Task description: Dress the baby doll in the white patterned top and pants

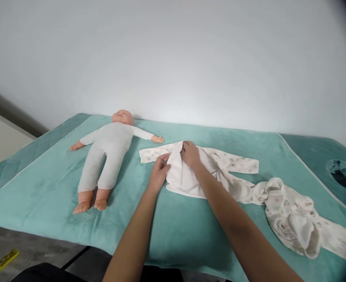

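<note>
A white, lightly printed baby shirt (178,176) lies spread on the green cloth, sleeves out to both sides and its front panel partly folded over. At the shirt's left edge my left hand (159,173) is closed, fingers and thumb on the fabric. My right hand (191,154) grips the upper part of the front panel with curled fingers; its fingertips are partly hidden in the cloth. To the left, a baby doll (111,137) in a pale body suit lies on its back, arms spread, one hand near the shirt's left sleeve.
More printed baby clothing (287,215) lies crumpled at the right, touching the shirt's lower right side. The green cloth (49,188) covers the bed, whose far side meets a white wall (173,58). Yellow tape (2,264) marks the floor at lower left.
</note>
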A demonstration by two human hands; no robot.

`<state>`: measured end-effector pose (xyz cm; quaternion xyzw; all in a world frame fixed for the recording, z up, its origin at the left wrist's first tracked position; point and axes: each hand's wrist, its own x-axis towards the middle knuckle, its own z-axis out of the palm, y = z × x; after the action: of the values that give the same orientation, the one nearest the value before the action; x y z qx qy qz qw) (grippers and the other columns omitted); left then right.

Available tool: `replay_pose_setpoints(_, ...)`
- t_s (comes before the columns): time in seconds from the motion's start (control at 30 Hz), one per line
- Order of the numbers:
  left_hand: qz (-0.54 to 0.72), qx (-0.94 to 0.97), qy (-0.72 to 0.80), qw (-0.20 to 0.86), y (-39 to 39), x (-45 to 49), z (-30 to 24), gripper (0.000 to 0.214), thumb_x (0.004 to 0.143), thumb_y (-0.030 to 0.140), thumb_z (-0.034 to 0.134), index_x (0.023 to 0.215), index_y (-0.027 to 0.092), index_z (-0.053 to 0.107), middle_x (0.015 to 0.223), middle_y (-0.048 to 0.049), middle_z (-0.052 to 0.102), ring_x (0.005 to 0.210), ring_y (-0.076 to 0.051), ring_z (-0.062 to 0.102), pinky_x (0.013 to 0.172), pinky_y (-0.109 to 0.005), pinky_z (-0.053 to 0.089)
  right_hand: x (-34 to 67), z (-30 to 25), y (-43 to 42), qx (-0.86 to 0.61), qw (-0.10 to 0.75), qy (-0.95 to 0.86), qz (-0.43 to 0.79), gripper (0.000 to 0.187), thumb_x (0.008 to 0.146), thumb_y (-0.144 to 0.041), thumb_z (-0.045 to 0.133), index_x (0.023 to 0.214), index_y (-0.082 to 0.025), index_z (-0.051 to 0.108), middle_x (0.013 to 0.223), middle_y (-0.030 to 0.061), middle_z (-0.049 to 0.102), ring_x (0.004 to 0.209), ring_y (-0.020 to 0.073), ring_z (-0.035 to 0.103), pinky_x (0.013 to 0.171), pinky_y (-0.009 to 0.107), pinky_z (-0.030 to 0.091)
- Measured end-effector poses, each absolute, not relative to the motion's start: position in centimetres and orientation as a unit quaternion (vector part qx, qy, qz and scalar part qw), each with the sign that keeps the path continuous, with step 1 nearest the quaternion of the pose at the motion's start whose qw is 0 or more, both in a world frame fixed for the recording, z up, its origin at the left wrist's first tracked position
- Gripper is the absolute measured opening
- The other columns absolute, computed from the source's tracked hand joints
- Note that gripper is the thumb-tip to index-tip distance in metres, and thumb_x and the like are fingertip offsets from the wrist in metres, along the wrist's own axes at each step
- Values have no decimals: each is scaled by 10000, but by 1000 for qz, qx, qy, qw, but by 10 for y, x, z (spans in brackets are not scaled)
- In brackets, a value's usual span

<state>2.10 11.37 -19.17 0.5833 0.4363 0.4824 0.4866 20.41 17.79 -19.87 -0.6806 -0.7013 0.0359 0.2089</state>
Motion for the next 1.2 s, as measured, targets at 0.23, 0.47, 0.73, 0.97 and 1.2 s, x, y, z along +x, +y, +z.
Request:
replay_pose_setpoints(0.23,396,760,500,127,45,25,-198,552,822,362,697,1327,204,541,1441,-154,449,1330,-333,455,1093,-529,411,209,-220,129,-673,156,-723,13,587,1020,-419,266,1523,-132,363,1605,132,320,1487,270,257,1190,453,199)
replay_pose_setpoints(0.47,229,925,302,-18,20,27,-198,340,948,207,496,1267,241,610,1284,-70,622,1330,-257,470,1223,-549,238,279,-220,103,-732,94,-673,60,720,975,-556,348,1538,-108,317,1609,178,287,1482,301,272,1181,431,218)
replay_pose_setpoints(0.73,192,940,279,-49,16,73,-197,303,946,213,517,1236,226,603,1135,-71,644,1106,-238,563,1094,-495,372,296,-180,105,-758,102,-641,58,555,980,-461,380,1383,-92,482,1430,212,503,1285,298,495,1037,395,391)
replay_pose_setpoints(0.97,208,942,256,-61,9,72,-186,205,966,173,463,1085,193,629,976,-69,639,924,-228,557,821,-389,416,302,-167,134,-734,109,-668,56,299,908,-234,480,1096,-109,676,1164,207,655,1217,306,528,951,399,435)
replay_pose_setpoints(1.2,210,945,247,-42,8,74,-188,235,994,286,448,889,183,631,862,-56,609,849,-211,546,773,-379,387,300,-168,112,-721,151,-674,62,368,959,-238,387,1202,-138,645,1188,143,666,1166,232,560,973,343,422)
